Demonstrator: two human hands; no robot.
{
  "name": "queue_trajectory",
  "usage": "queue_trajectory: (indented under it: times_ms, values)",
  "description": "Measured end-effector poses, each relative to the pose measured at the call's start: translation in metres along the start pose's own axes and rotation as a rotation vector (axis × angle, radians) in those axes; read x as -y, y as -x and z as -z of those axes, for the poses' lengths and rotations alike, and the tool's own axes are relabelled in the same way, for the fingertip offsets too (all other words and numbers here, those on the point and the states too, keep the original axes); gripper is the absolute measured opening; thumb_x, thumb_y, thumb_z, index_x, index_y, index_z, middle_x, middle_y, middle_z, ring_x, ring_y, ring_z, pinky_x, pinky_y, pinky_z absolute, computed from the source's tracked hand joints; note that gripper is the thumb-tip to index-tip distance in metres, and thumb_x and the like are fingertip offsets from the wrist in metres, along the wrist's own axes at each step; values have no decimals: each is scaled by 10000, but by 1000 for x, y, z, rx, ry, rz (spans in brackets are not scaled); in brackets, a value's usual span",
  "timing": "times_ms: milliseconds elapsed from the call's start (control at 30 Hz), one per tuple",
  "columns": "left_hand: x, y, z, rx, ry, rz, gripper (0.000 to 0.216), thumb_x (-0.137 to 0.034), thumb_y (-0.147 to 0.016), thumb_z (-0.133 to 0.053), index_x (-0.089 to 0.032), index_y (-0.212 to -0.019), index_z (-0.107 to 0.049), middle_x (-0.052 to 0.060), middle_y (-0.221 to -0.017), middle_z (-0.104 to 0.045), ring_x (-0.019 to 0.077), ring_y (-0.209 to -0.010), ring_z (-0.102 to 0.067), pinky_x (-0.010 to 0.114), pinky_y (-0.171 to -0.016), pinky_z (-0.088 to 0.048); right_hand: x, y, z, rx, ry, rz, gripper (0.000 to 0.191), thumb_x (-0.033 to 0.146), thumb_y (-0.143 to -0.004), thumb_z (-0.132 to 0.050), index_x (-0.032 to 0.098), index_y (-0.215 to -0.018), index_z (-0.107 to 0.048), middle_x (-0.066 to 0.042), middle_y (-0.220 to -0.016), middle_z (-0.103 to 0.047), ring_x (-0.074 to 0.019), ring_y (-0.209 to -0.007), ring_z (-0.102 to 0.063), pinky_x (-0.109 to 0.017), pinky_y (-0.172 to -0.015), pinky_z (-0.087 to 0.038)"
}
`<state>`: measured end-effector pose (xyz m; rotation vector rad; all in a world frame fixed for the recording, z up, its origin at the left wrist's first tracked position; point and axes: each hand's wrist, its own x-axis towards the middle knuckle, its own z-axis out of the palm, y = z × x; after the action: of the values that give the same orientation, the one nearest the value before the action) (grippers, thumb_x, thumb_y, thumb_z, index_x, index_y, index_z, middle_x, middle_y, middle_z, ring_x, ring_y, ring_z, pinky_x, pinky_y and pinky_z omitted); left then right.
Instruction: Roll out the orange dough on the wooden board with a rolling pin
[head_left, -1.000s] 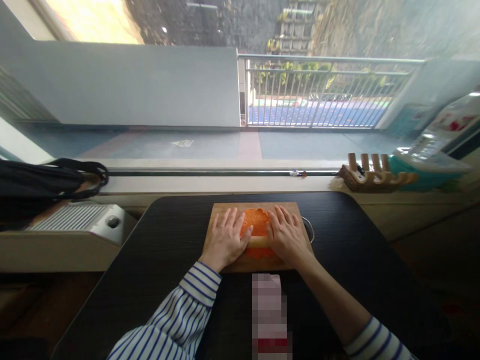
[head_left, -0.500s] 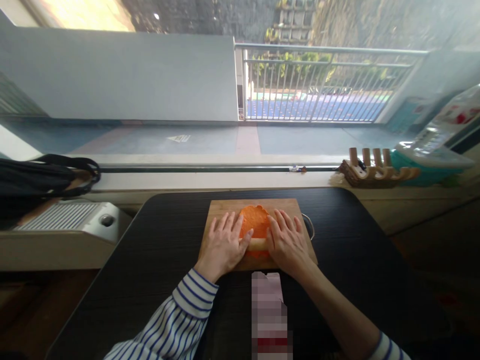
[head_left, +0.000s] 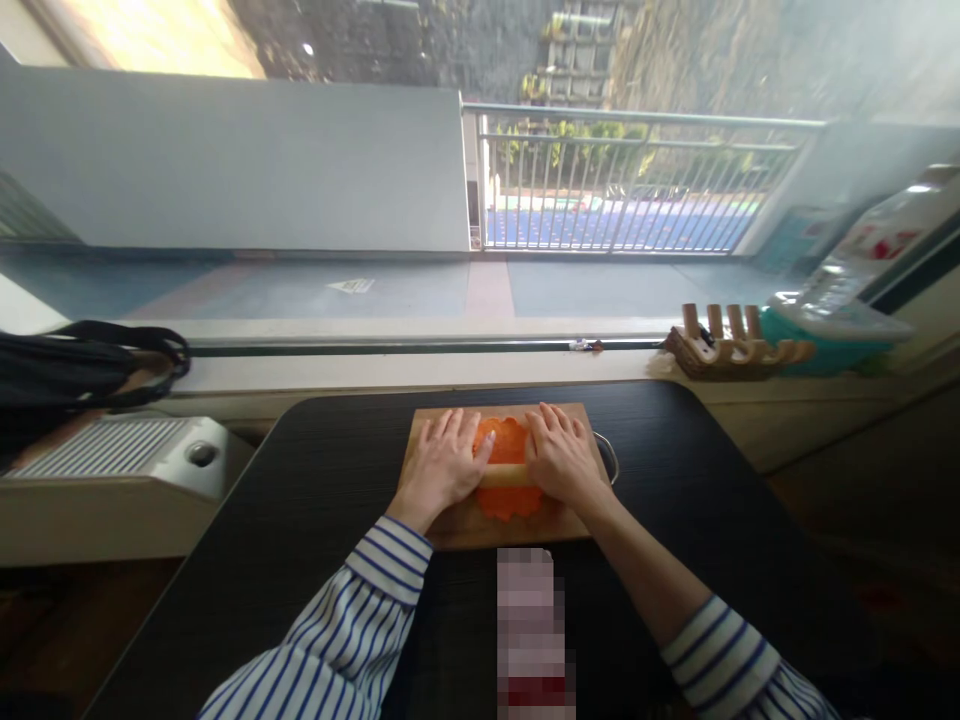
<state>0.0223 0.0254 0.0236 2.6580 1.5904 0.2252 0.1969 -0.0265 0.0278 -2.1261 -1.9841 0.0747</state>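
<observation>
A flat orange sheet of dough [head_left: 506, 503] lies on a wooden cutting board [head_left: 465, 528] on the black table [head_left: 330, 500]. A pale wooden rolling pin [head_left: 507, 476] lies across the dough. My left hand [head_left: 441, 465] rests flat on the pin's left end, fingers stretched out. On the pin's right end my right hand [head_left: 561, 460] presses the same way, fingers spread. Both palms cover the ends of the pin, so only its middle shows.
A white ribbed appliance [head_left: 127, 450] and a black bag [head_left: 67, 370] sit to the left, below the window sill. A wooden rack [head_left: 724, 345] and a teal container [head_left: 825, 350] stand on the sill at the right. A metal ring [head_left: 609, 455] sticks out from the board's right edge.
Both hands and the rolling pin have moved away from me over the dough, so more orange dough shows on the near side of the pin.
</observation>
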Motion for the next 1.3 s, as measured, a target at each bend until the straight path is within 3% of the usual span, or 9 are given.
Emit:
queue_trajectory:
  times_ms: [233, 367, 467, 600, 833, 1067, 1300]
  values:
    - [3, 27, 9, -139, 20, -186, 556, -468, -955, -308, -87, -1268, -564, 183, -1343, -544, 299, -1275, -469, 504, -1098, -305, -3, 18, -1, -25, -49, 30, 407, 249, -937, -337, 200, -1292, -528, -90, -1442, -451, -226, -1346, -348, -424, -1103, -207]
    - [14, 46, 16, -62, 77, -339, 538, -532, -911, -424, -138, -1241, -583, 157, -1307, -579, 282, -1240, -505, 521, -1084, -328, -3, 24, -1, -26, -66, 40, 412, 251, -938, -341, 182, -1300, -525, -97, -1444, -447, -222, -1355, -335, -406, -1103, -213]
    - [21, 53, 21, 16, 96, -391, 432, -473, -893, -512, -198, -1214, -602, 119, -1283, -602, 257, -1214, -528, 519, -1083, -332, -5, 28, 0, -38, -77, 62, 415, 255, -946, -326, 177, -1305, -520, -97, -1438, -453, -219, -1351, -343, -392, -1092, -243]
    - [22, 50, 24, 50, 81, -396, 292, -333, -913, -516, -243, -1168, -626, 82, -1278, -610, 235, -1210, -533, 515, -1087, -323, -14, 33, 1, -50, -78, 57, 411, 244, -939, -331, 173, -1295, -525, -96, -1417, -476, -219, -1324, -383, -388, -1076, -281]
    - [12, 40, 15, 7, 59, -402, 302, -372, -917, -502, -269, -1169, -633, 95, -1339, -563, 251, -1257, -493, 499, -1084, -333, -26, 37, 4, -57, -34, 31, 417, 253, -920, -347, 171, -1290, -522, -104, -1406, -488, -226, -1307, -398, -414, -1071, -276]
    - [7, 37, 9, -35, -17, -358, 546, -531, -941, -340, -221, -1369, -479, 150, -1446, -440, 284, -1338, -391, 505, -1100, -287, -23, 33, -2, -82, 15, 24, 408, 245, -909, -336, 185, -1259, -536, -88, -1376, -521, -218, -1287, -410, -434, -1081, -227]
    - [9, 4, 2, 21, -29, -265, 653, -603, -934, -227, -204, -1421, -402, 138, -1466, -417, 269, -1359, -360, 472, -1112, -256, -26, 11, -3, -106, 20, -9, 393, 247, -905, -351, 200, -1245, -543, -90, -1330, -558, -205, -1248, -443, -407, -1053, -267]
